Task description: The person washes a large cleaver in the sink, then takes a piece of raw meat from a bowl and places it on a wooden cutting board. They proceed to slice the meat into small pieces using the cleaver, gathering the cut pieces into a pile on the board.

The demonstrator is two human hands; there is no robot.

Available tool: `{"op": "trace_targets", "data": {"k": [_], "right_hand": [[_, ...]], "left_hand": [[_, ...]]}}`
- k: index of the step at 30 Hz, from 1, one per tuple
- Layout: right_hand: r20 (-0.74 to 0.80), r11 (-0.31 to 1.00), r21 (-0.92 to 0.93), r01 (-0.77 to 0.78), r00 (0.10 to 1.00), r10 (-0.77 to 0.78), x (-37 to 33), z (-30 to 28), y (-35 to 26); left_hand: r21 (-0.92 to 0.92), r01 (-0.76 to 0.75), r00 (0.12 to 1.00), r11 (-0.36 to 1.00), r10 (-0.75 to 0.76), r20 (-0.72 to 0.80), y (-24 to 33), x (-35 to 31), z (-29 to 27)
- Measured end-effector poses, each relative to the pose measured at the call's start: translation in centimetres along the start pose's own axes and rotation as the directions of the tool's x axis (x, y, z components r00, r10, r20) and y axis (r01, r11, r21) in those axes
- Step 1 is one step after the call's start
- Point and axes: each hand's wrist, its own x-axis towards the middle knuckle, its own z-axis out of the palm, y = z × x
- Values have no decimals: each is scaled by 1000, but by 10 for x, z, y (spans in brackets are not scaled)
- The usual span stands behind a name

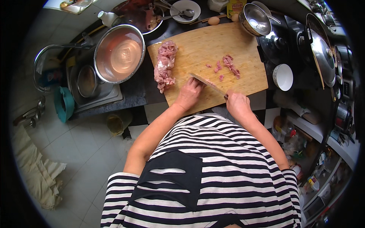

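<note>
Your hands sit at the near edge of the wooden cutting board (213, 49): your right hand (238, 104) is closed around the handle of a knife (207, 83), and your left hand (189, 95) rests, fingers curled, against the flat of its blade. Toward the board's left edge lies a large slab of raw meat (165, 65). Small cut pieces (227, 65) lie near the board's centre, beyond the blade.
</note>
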Motion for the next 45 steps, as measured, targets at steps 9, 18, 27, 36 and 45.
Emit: {"op": "trace_targets", "data": {"k": [9,18,27,36,45], "right_hand": [[67,999,29,-22,998,20,4,-2,-4],[27,997,-51,54,998,-53,39,39,-18],[4,1000,13,-1,1000,1,14,-7,-4],[14,997,22,-69,998,69,6,10,12],[10,991,108,-75,997,74,6,0,11]], "left_hand": [[14,-11,1000,1000,10,17,-3,0,-2],[19,0,998,1000,-1,63,-7,-9,2],[-38,8,1000,999,-8,15,-1,-5,-5],[1,-16,1000,1000,16,5,-2,-5,-4],[-25,-8,1000,1000,7,-28,-1,-2,-5]]}}
